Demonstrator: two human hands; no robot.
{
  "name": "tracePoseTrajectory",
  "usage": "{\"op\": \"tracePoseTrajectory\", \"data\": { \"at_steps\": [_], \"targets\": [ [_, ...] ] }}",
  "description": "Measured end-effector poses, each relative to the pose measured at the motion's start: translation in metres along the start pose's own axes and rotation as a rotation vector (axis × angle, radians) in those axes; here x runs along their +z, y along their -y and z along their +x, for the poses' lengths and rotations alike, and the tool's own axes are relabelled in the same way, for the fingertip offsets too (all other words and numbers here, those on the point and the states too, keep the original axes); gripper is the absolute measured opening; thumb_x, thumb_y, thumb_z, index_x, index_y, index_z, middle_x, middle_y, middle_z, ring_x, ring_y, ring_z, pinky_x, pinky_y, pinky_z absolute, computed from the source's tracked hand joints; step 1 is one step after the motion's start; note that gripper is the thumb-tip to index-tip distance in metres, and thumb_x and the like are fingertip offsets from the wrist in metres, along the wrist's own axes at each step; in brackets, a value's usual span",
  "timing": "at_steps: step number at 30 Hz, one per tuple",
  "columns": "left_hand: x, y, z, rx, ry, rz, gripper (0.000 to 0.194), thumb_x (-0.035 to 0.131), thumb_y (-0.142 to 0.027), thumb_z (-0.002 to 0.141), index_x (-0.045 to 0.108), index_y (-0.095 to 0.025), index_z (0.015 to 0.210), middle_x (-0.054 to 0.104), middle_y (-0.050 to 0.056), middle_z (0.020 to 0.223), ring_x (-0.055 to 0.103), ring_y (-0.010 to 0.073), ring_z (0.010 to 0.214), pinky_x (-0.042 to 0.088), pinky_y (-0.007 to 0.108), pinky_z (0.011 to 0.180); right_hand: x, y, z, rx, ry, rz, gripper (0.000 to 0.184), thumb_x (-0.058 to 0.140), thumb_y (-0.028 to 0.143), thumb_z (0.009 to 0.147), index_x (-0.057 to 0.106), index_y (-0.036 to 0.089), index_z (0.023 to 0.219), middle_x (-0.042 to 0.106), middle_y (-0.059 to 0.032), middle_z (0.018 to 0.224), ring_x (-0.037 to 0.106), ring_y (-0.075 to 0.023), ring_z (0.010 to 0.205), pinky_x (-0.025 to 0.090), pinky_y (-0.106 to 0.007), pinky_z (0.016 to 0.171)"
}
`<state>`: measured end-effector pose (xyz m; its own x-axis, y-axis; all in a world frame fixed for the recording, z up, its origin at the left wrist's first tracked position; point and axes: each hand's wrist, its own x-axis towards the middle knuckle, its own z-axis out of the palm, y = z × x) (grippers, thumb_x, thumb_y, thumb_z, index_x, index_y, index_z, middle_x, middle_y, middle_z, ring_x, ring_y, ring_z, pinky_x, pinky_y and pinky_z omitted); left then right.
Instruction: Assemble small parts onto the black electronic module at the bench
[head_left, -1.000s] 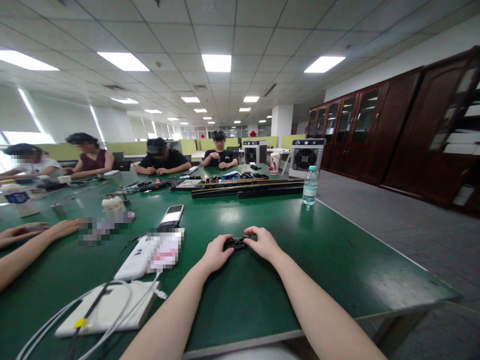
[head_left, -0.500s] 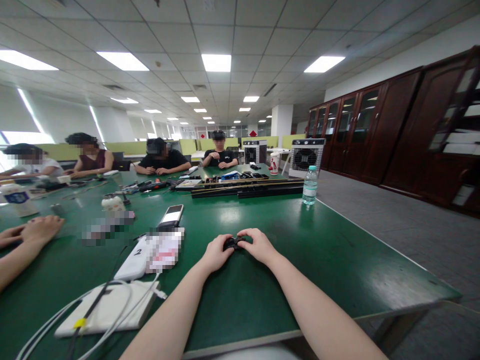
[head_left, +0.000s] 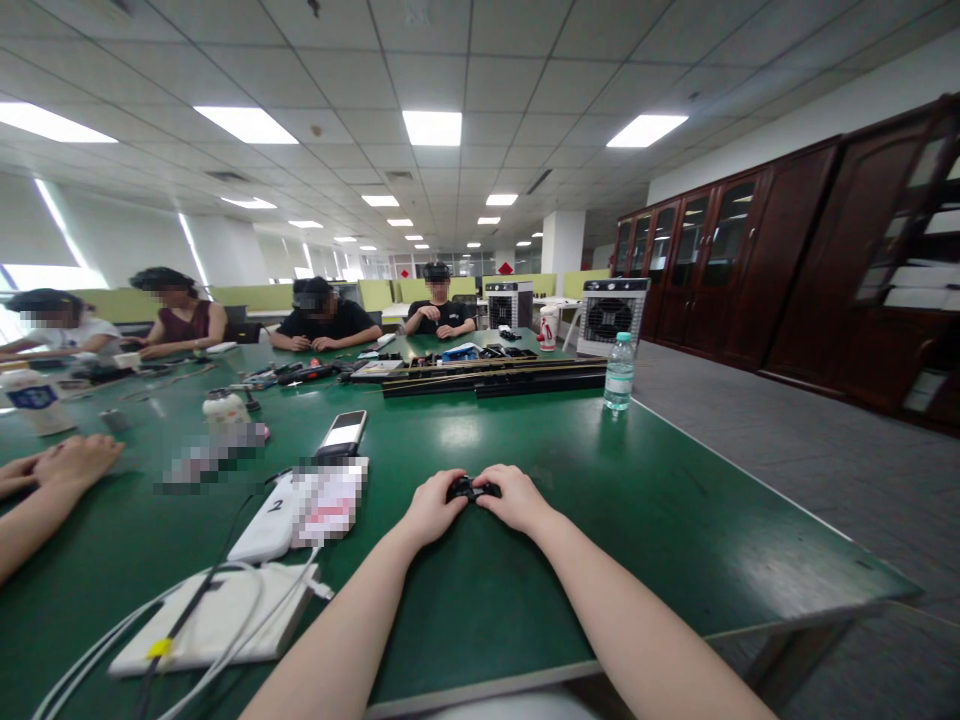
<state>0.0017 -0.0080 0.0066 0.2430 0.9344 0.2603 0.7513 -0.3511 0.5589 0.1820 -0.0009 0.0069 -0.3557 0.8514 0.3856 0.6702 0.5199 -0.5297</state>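
A small black part (head_left: 472, 489), plastic-looking and of a kind too small to make out, is held between my two hands just over the green table (head_left: 600, 480) or on it. My left hand (head_left: 437, 505) pinches its left end between thumb and fingers. On the other end, my right hand (head_left: 517, 497) is closed the same way, thumb in front and fingers behind. Fingertips hide both ends of the part.
Left of my forearm lie a white power bank (head_left: 264, 520), a white flat box (head_left: 225, 625) with cables and a phone (head_left: 345, 428). A water bottle (head_left: 619, 372) stands near the right edge, beside long black rails (head_left: 540, 383). A neighbour's hands (head_left: 79, 462) rest at left; other people sit beyond.
My right hand has come down a little, its fingers now lower and closer around the right end of the black part. My left hand has stayed nearly still.
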Motion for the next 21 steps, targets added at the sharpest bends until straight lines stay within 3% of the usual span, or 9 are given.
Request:
{"op": "tracePoseTrajectory", "data": {
  "at_steps": [12,21],
  "targets": [
    [0.0015,0.0026,0.0002,-0.002,0.005,-0.005,0.041,0.056,-0.02,0.075,0.053,-0.019,0.116,0.06,0.008,0.117,0.055,0.0211,0.109,0.04,0.034,0.098,-0.0008,-0.0075,0.0012,0.002,0.023,0.102,0.035,0.062,0.017,0.066,0.067,0.027,0.099,0.066,-0.0015,0.102,0.059,-0.0195,0.098,0.044,-0.035,0.091],
    [0.0021,0.0033,0.0005,-0.016,0.017,-0.009,0.042,0.055,-0.019,0.075,0.052,-0.021,0.117,0.059,0.007,0.118,0.055,0.0204,0.11,0.039,0.034,0.099,-0.0028,-0.0092,0.0016,0.022,-0.014,0.204,0.032,0.062,0.014,0.066,0.066,0.024,0.097,0.068,-0.0022,0.098,0.061,-0.0203,0.094,0.046,-0.037,0.089]
  ]
}}
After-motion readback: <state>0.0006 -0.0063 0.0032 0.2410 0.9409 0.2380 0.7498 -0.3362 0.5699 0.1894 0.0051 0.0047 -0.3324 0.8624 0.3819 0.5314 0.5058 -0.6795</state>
